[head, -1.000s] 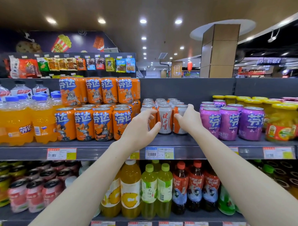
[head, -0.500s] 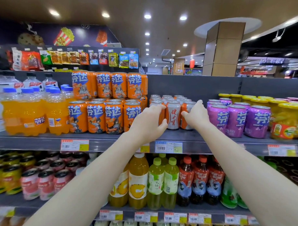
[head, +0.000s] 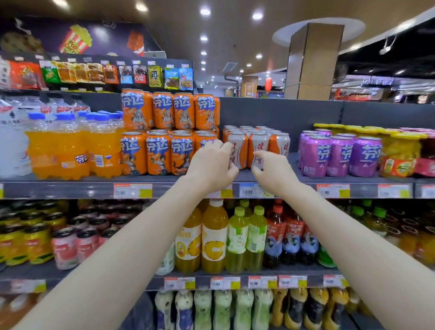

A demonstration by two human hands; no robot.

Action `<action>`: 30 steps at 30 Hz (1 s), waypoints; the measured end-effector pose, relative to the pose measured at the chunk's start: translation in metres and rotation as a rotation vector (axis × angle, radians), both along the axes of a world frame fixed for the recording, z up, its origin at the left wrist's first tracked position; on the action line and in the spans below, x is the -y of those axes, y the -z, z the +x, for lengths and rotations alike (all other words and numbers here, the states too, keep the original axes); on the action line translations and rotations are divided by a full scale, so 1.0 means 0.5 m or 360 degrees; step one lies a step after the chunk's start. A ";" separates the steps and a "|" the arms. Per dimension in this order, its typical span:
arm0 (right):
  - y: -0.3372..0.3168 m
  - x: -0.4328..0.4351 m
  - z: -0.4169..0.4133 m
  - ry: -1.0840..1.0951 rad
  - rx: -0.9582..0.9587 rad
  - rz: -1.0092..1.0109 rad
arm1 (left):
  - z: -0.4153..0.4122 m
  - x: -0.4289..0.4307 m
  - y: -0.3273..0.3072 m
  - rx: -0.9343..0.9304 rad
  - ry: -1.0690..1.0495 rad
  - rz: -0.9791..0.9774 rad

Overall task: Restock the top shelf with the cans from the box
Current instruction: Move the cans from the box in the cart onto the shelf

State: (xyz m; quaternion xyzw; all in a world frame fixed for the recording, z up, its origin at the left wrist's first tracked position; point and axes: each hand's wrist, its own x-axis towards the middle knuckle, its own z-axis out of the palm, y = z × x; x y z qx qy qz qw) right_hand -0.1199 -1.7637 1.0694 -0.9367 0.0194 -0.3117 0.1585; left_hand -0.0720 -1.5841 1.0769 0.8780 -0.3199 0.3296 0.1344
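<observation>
Orange-white livery: cans (head: 279, 144) stand upright, long axis vertical, at the top shelf (head: 62, 187) front, straight ahead of both hands. The left hand (head: 211, 167) wraps the leftmost can (head: 239, 150); the right hand (head: 273, 173) pinches the middle can (head: 260, 144). Neither is nearer.

Front cans (head: 240, 150) partly behind left hand (head: 211, 167), right hand (head: 273, 174)

- White-and-orange cans (head: 279, 145): glossy, smooth metal with shiny silver rims.
- Top shelf (head: 62, 189): matt grey metal.
- Orange soda bottles (head: 56, 148): clear, glossy plastic.
</observation>
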 end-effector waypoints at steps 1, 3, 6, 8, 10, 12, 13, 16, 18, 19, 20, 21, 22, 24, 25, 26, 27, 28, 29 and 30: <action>0.004 -0.016 -0.014 -0.0016 -0.0033 -0.0023 | -0.013 -0.017 0.004 0.0006 -0.0012 0.0010; 0.010 -0.049 -0.043 -0.0035 -0.0113 -0.0050 | -0.043 -0.054 0.014 -0.0006 -0.0059 0.0063; 0.020 -0.109 -0.092 -0.0067 -0.0179 -0.0081 | -0.099 -0.117 0.034 -0.0124 -0.0154 0.0133; 0.036 -0.154 -0.129 -0.0102 -0.0231 -0.0063 | -0.140 -0.165 0.052 -0.0182 -0.0204 0.0149; 0.062 -0.203 -0.167 -0.0109 -0.0306 -0.0056 | -0.184 -0.217 0.073 -0.0229 -0.0251 0.0167; 0.095 -0.253 -0.205 -0.0102 -0.0385 -0.0100 | -0.228 -0.270 0.097 -0.0265 -0.0309 0.0208; 0.113 -0.279 -0.225 -0.0102 -0.0429 -0.0122 | -0.248 -0.297 0.112 -0.0280 -0.0344 0.0231; 0.166 -0.358 -0.277 -0.0134 -0.0533 -0.0158 | -0.310 -0.383 0.158 -0.0408 -0.0452 0.0313; 0.198 -0.414 -0.307 -0.0169 -0.0581 -0.0211 | -0.351 -0.448 0.192 -0.0476 -0.0504 0.0374; 0.212 -0.444 -0.322 -0.0187 -0.0612 -0.0267 | -0.371 -0.482 0.208 -0.0481 -0.0521 0.0387; 0.225 -0.473 -0.333 -0.0208 -0.0649 -0.0327 | -0.387 -0.519 0.223 -0.0477 -0.0539 0.0384; 0.235 -0.503 -0.343 -0.0240 -0.0674 -0.0376 | -0.400 -0.557 0.236 -0.0466 -0.0557 0.0369; 0.244 -0.534 -0.348 -0.0274 -0.0691 -0.0403 | -0.414 -0.593 0.247 -0.0470 -0.0591 0.0358; 0.258 -0.601 -0.352 -0.0350 -0.0723 -0.0411 | -0.436 -0.669 0.266 -0.0529 -0.0672 0.0366; 0.264 -0.637 -0.354 -0.0391 -0.0740 -0.0412 | -0.445 -0.706 0.275 -0.0561 -0.0703 0.0371; 0.273 -0.674 -0.353 -0.0427 -0.0759 -0.0412 | -0.456 -0.745 0.284 -0.0587 -0.0726 0.0366; 0.284 -0.712 -0.353 -0.0458 -0.0766 -0.0417 | -0.466 -0.786 0.294 -0.0608 -0.0745 0.0347; 0.296 -0.753 -0.351 -0.0485 -0.0781 -0.0426 | -0.475 -0.828 0.303 -0.0629 -0.0763 0.0327; 0.307 -0.796 -0.352 -0.0517 -0.0793 -0.0445 | -0.483 -0.871 0.313 -0.0646 -0.0780 0.0311; 0.321 -0.841 -0.349 -0.0551 -0.0805 -0.0469 | -0.491 -0.917 0.324 -0.0669 -0.0808 0.0305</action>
